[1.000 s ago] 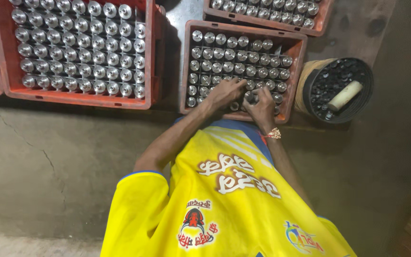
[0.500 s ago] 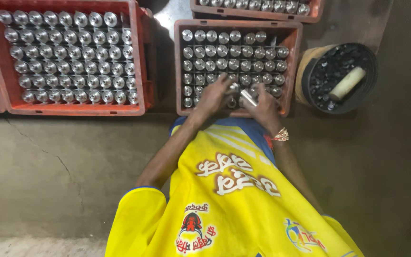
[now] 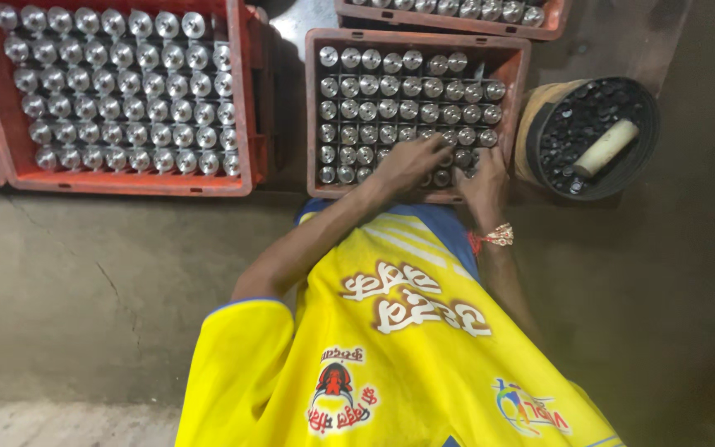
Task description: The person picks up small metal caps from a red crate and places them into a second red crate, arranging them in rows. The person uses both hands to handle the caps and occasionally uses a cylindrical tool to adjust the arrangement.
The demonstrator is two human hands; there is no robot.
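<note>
Head view: both hands reach into the near row of the red plastic crate (image 3: 312, 108) of shiny metal cylinders (image 3: 391, 108). Left hand (image 3: 411, 161) lies spread on them; right hand's (image 3: 483, 175) grip can't be told.

tightly packed cylinders (image 3: 391, 108), walled crate (image 3: 312, 116)

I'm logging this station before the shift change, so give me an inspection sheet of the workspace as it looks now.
Surface: bare grey concrete floor, cracked.
Job's things: red crate holding rows of upright shiny metal cylinders; near row partly hidden by the hands.
Clutter: round dark tub right of the crate, filled with small dark pieces, with a pale stick lying on them.
Grips: left hand and right hand both rest on the crate's near rows; whether either grips a cylinder cannot be told.
Cables: nothing seen.
Surroundings: larger red crate of cylinders to the left; another crate beyond.
</note>
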